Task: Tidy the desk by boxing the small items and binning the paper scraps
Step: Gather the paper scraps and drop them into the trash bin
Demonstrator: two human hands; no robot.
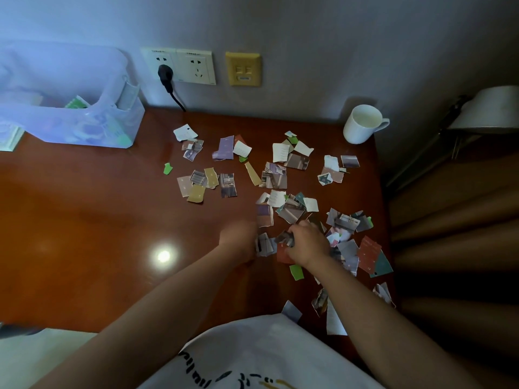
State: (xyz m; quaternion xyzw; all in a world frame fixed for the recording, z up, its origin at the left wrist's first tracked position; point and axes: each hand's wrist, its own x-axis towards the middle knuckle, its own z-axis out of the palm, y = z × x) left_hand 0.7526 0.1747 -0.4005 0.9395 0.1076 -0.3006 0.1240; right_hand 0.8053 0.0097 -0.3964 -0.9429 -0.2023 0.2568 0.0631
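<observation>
Torn paper scraps (275, 175) lie scattered over the right half of a brown wooden desk (84, 220). My right hand (307, 244) is closed over a bunch of scraps near the desk's right front. My left hand (238, 238) is blurred just to its left, touching scraps (264, 245) between the two hands; whether it grips them I cannot tell. A clear plastic box (84, 127) with small items inside stands at the back left.
A white mug (362, 123) stands at the back right corner. Wall sockets with a black plug (165, 77) are behind the desk. A lamp shade (488, 110) hangs off to the right. More scraps (334, 318) lie by the front edge.
</observation>
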